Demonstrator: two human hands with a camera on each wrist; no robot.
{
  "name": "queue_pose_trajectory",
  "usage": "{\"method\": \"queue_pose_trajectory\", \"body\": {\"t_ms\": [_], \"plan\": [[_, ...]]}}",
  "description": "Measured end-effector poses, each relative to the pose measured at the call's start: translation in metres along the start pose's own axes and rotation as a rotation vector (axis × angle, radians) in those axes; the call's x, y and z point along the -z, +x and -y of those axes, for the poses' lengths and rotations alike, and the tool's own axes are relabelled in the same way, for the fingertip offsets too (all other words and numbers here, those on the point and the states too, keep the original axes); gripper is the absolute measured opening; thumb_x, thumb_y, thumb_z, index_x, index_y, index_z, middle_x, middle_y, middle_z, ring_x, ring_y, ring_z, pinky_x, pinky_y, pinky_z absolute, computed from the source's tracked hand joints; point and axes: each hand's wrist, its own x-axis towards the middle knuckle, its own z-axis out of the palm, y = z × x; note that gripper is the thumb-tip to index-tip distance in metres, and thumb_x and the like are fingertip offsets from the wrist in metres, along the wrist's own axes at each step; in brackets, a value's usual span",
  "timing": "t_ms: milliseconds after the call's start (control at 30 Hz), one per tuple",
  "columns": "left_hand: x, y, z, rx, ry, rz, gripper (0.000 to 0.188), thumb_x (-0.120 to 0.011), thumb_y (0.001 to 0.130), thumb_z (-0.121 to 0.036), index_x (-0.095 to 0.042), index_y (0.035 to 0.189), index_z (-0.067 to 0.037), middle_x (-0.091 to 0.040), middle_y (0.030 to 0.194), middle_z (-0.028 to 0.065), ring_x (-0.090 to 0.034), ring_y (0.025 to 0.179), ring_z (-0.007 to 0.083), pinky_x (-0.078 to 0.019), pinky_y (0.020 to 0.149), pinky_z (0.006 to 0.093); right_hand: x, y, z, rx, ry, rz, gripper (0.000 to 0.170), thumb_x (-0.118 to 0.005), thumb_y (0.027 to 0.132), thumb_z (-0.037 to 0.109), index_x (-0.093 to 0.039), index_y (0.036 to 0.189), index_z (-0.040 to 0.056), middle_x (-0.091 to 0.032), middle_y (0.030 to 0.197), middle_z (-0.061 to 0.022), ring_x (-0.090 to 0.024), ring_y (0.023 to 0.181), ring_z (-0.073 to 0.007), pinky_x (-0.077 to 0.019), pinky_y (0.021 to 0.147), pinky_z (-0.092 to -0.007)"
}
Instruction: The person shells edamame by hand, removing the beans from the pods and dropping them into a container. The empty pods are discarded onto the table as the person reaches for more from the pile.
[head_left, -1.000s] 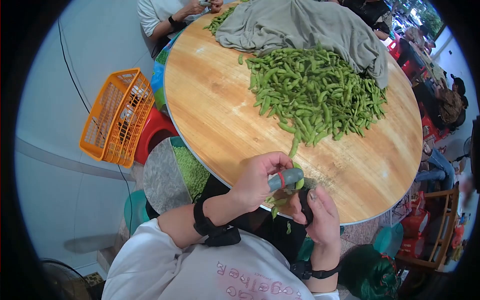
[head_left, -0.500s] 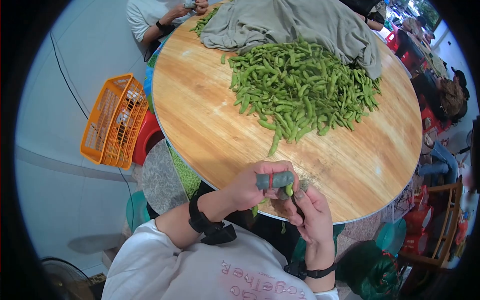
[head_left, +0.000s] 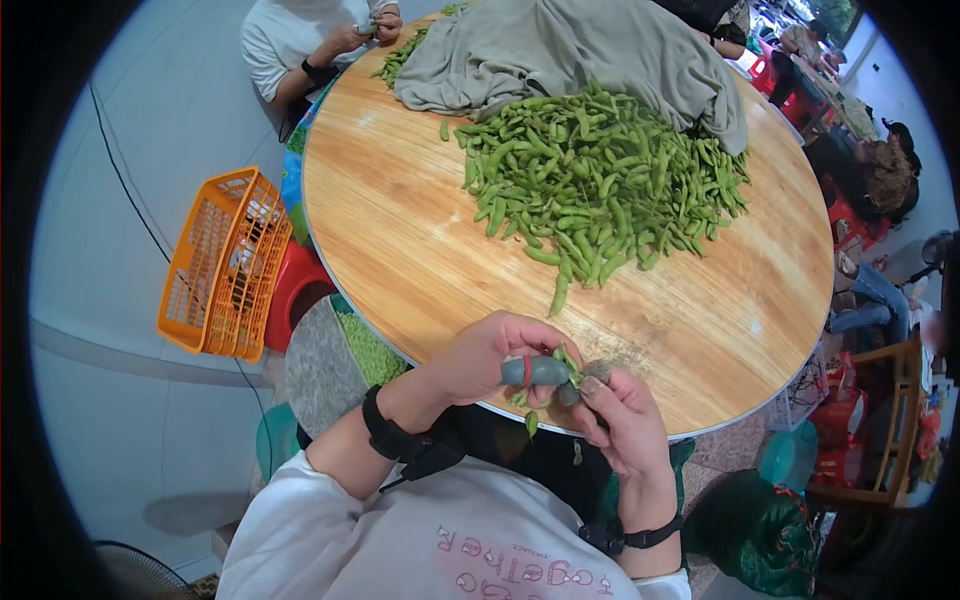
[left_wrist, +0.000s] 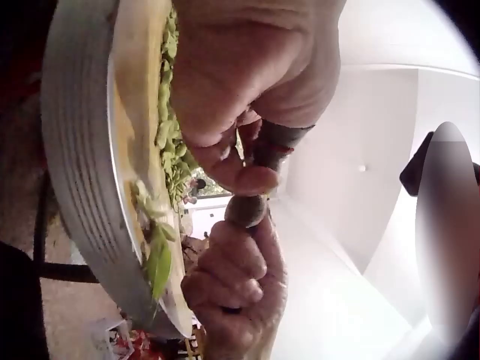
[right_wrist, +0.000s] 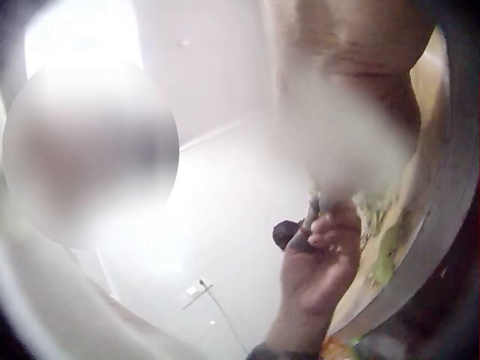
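Both hands meet over the near table edge. The left hand (head_left: 492, 362), a grey cover with a red band (head_left: 535, 371) on its thumb, pinches a green pod (head_left: 566, 362). Against that pod, the right hand (head_left: 628, 415) has curled fingers, with a dark grey rounded piece at its fingertips. In the left wrist view the fingertips of the left hand (left_wrist: 255, 90) and right hand (left_wrist: 236, 285) nearly touch around a grey rounded tip (left_wrist: 246, 211). Blur hides part of the right wrist view. Beyond the hands lies a pile of green pods (head_left: 600, 190).
A grey cloth (head_left: 580, 50) covers the back of the pile on the round wooden table (head_left: 390, 250). At left are an orange crate (head_left: 220, 265), a red stool (head_left: 295, 285) and shelled beans (head_left: 368, 345). Another person's hands work at the far left edge.
The pod between the hands now looks split or bent, with pieces sticking up at the left fingertips. The hands have shifted slightly left since the earliest frame, and the camera view has shifted.
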Motion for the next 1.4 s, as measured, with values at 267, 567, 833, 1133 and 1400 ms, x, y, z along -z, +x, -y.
{"method": "queue_pose_trajectory", "body": {"t_ms": [267,567,833,1133,1400], "plan": [[0.023,-0.020,0.005,-0.015,-0.056,-0.203,0.015,-0.053,0.083,-0.005,-0.061,0.095,0.001,-0.055,0.072,0.0005,-0.047,0.061,0.0047,-0.0339,0.054,0.0176,-0.013,0.068,0.026,0.657,-1.518,-0.462,0.008,-0.056,0.081,0.013,-0.057,0.080,0.0048,-0.055,0.058,-0.0141,-0.059,0.052,-0.0253,-0.0446,0.048,-0.0367],[0.018,-0.019,0.014,-0.044,0.239,-0.234,0.019,-0.050,0.081,0.004,-0.057,0.098,-0.001,-0.057,0.077,0.0017,-0.052,0.070,0.0073,-0.0412,0.062,0.0204,-0.025,0.050,0.019,0.472,-1.642,-0.293,0.016,-0.061,0.079,0.016,-0.059,0.088,0.0032,-0.061,0.062,-0.0119,-0.061,0.055,-0.0235,-0.0471,0.051,-0.0337],[0.000,-0.022,0.008,-0.171,0.836,-0.323,0.034,-0.058,0.073,0.005,-0.043,0.103,-0.003,-0.060,0.086,0.0151,-0.061,0.080,0.0297,-0.0484,0.066,0.0346,-0.030,0.021,-0.006,0.326,-0.635,-0.309,0.009,-0.063,0.079,0.006,-0.061,0.080,-0.0034,-0.057,0.062,0.0011,-0.048,0.056,-0.0040,-0.0401,0.051,-0.0215],[-0.021,-0.028,0.001,-0.061,1.404,-0.178,0.030,-0.055,0.067,0.002,-0.053,0.097,-0.002,-0.057,0.086,0.0157,-0.057,0.080,0.0347,-0.0480,0.066,0.0409,-0.043,0.014,-0.022,0.504,-0.754,-0.434,0.013,-0.061,0.076,0.004,-0.053,0.068,-0.0006,-0.053,0.056,0.0014,-0.048,0.049,-0.0100,-0.0367,0.046,-0.0228],[0.031,-0.035,-0.009,-0.050,0.048,-0.243,0.015,-0.053,0.081,-0.004,-0.054,0.096,-0.002,-0.059,0.087,0.0061,-0.059,0.082,0.0131,-0.0471,0.062,0.0225,-0.011,0.021,0.005,0.341,-0.680,-0.010,0.014,-0.066,0.076,0.014,-0.061,0.082,0.0018,-0.053,0.056,-0.0134,-0.051,0.048,-0.0176,-0.0431,0.050,-0.0290]]}}
